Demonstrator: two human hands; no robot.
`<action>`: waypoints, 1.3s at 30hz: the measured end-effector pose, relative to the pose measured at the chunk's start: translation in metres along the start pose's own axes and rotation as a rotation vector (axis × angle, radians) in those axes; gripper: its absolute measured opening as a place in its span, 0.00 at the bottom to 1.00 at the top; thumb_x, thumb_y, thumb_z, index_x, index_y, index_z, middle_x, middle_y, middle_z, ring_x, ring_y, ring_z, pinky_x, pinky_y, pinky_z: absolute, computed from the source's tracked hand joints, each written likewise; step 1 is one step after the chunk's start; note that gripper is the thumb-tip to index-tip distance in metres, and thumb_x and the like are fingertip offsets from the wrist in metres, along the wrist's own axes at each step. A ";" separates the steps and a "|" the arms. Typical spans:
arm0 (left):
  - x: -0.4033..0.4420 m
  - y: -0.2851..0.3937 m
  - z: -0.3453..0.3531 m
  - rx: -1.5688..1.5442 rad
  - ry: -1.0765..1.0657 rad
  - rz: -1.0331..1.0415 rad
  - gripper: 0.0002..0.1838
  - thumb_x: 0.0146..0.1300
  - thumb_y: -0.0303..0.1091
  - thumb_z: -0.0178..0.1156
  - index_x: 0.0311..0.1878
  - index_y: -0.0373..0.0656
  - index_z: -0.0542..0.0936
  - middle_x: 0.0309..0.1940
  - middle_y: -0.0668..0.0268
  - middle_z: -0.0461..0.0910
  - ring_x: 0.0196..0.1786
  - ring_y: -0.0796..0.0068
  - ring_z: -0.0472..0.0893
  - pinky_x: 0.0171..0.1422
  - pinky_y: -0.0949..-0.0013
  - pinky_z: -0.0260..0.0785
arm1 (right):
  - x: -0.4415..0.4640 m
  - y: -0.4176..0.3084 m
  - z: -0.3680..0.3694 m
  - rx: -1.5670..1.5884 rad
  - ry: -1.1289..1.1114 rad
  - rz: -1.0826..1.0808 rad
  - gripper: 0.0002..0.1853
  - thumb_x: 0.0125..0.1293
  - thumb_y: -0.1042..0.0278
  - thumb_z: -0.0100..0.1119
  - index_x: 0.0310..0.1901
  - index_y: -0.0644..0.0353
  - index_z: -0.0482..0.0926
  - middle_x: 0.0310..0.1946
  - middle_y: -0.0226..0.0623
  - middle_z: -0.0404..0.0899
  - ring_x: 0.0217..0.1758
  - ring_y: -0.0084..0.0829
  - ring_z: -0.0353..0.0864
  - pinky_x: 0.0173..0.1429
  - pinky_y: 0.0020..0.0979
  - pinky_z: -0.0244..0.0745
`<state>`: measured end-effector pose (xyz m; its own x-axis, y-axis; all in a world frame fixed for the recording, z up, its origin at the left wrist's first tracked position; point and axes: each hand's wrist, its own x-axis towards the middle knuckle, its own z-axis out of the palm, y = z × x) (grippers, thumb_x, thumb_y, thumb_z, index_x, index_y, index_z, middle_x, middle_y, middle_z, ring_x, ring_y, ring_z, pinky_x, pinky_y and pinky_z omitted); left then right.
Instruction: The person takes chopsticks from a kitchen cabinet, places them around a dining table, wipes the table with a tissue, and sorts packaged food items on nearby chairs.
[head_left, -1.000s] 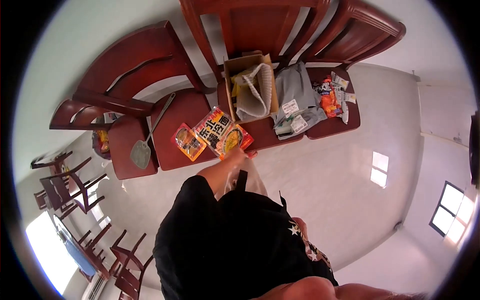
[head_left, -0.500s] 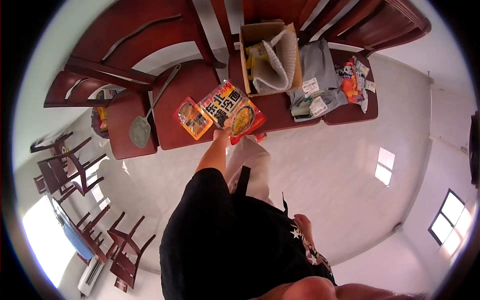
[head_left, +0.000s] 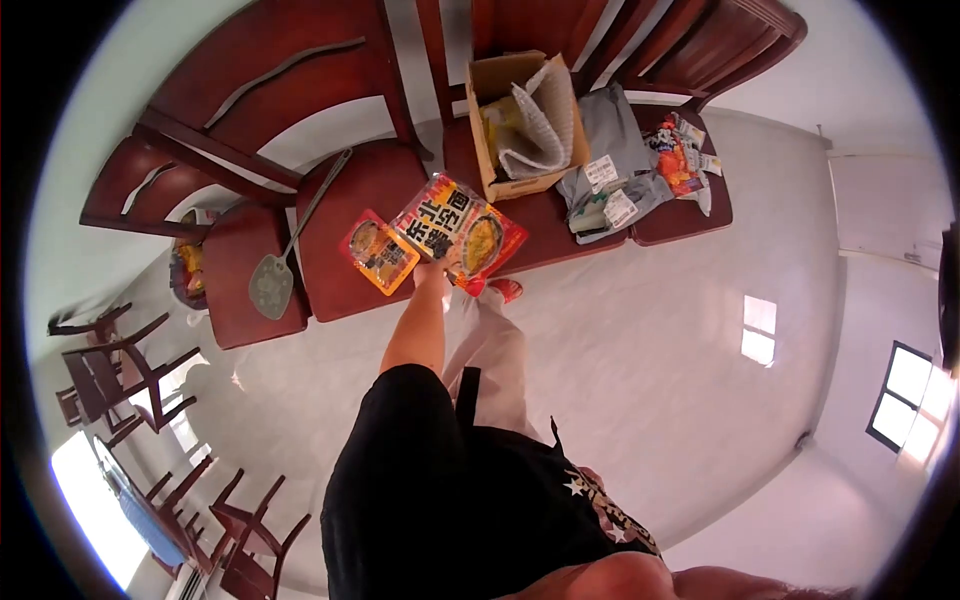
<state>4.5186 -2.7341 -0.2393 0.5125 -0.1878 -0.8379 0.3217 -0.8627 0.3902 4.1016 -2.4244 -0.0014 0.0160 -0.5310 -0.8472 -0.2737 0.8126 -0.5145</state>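
Sm. pouch (head_left: pixel 378 256): on chair seat (head_left: pixel 382 176), approx. 10 o'clock of L hand (head_left: pixel 430 273).
L hand: nearer one; touching lg. pack (head_left: pixel 462 232) at its 7 o'clock edge; grip can't tell.
Lg. pack: approx. 1 o'clock of hand, beside pouch, partly past seat edge; long axis 10–4 o'clock.

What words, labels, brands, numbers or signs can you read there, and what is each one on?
"东北": large packet, upper line.
"冷面": same packet, line below; the character before it is unclear.
Large packet's red top lettering: too blurred.
Small packet: print too small.
White labels on the grey bag: too small.
Red snack bag: white lettering too blurred.
No brand or number is readable.
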 end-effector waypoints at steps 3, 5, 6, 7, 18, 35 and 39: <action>-0.063 0.039 -0.008 -0.431 -0.017 -0.218 0.12 0.45 0.24 0.65 0.36 0.36 0.79 0.32 0.61 0.79 0.32 0.69 0.78 0.33 0.70 0.69 | 0.012 0.030 -0.008 -0.053 0.069 -0.097 0.13 0.58 0.63 0.55 0.40 0.63 0.76 0.31 0.35 0.78 0.37 0.25 0.75 0.41 0.28 0.70; 0.048 -0.022 0.026 -0.371 -0.159 -0.220 0.12 0.44 0.27 0.67 0.34 0.36 0.79 0.31 0.60 0.79 0.31 0.70 0.78 0.32 0.70 0.68 | 0.015 0.030 -0.005 0.011 0.145 -0.132 0.14 0.58 0.62 0.55 0.40 0.63 0.76 0.31 0.36 0.78 0.36 0.25 0.75 0.41 0.27 0.70; 0.074 -0.035 0.035 -0.275 -0.143 -0.214 0.12 0.44 0.28 0.67 0.33 0.36 0.80 0.31 0.60 0.79 0.31 0.70 0.78 0.32 0.70 0.68 | 0.022 0.028 -0.006 -0.062 0.085 -0.048 0.14 0.58 0.61 0.54 0.40 0.64 0.76 0.30 0.37 0.79 0.36 0.25 0.76 0.40 0.27 0.70; 0.082 -0.027 0.030 -0.022 -0.146 -0.298 0.24 0.52 0.41 0.63 0.49 0.36 0.73 0.43 0.63 0.76 0.39 0.73 0.74 0.42 0.69 0.65 | 0.028 0.023 -0.006 -0.135 0.020 0.040 0.15 0.58 0.61 0.53 0.40 0.64 0.76 0.30 0.38 0.79 0.35 0.25 0.76 0.40 0.27 0.71; 0.063 -0.030 0.006 -0.141 -0.264 -0.056 0.07 0.57 0.31 0.52 0.32 0.37 0.75 0.20 0.62 0.74 0.19 0.71 0.73 0.22 0.71 0.66 | 0.075 -0.022 -0.020 -0.623 -0.111 0.074 0.15 0.60 0.62 0.50 0.42 0.64 0.76 0.30 0.39 0.79 0.36 0.31 0.79 0.40 0.29 0.72; -0.148 0.243 -0.002 0.268 -0.240 0.957 0.14 0.54 0.40 0.59 0.35 0.37 0.76 0.28 0.61 0.76 0.32 0.71 0.75 0.38 0.70 0.66 | 0.211 -0.294 -0.007 -0.088 -0.068 -0.020 0.11 0.58 0.68 0.51 0.41 0.63 0.73 0.29 0.35 0.77 0.30 0.25 0.78 0.29 0.24 0.74; -0.203 0.243 0.006 0.578 -0.162 1.468 0.15 0.50 0.41 0.62 0.35 0.40 0.75 0.30 0.59 0.76 0.35 0.59 0.77 0.37 0.63 0.69 | 0.243 -0.297 -0.027 -0.095 -0.066 -0.027 0.11 0.57 0.68 0.52 0.41 0.63 0.74 0.28 0.34 0.77 0.27 0.24 0.78 0.26 0.24 0.73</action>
<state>4.4881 -2.9088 0.0231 -0.0067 -0.9970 0.0765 -0.7086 0.0587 0.7031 4.1609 -2.8019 -0.0510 0.0865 -0.5329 -0.8418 -0.3624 0.7702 -0.5248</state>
